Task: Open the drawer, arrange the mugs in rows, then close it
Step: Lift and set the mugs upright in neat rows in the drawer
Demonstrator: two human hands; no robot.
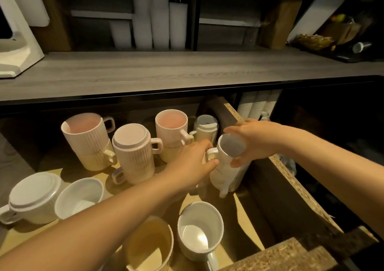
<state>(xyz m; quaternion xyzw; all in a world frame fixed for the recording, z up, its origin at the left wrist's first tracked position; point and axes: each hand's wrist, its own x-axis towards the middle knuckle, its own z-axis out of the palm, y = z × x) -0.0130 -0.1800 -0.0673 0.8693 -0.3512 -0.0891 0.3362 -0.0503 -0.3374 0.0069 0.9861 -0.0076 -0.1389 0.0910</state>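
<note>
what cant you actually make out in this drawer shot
Head view only:
- Lower half of the ribbed stack held by the left hand and right hand: blurred, so the mug count is unclear.
- Small grey mug at the back: partly hidden by the pink-lined stack.
- Tan cup: base cut off by the bottom edge.
- Drawer back: too dark.

A grey wooden counter (166, 71) ran across at twelve o'clock. White cup stacks (158, 19) stood behind it, a white appliance (14, 42) at ten o'clock.
</note>
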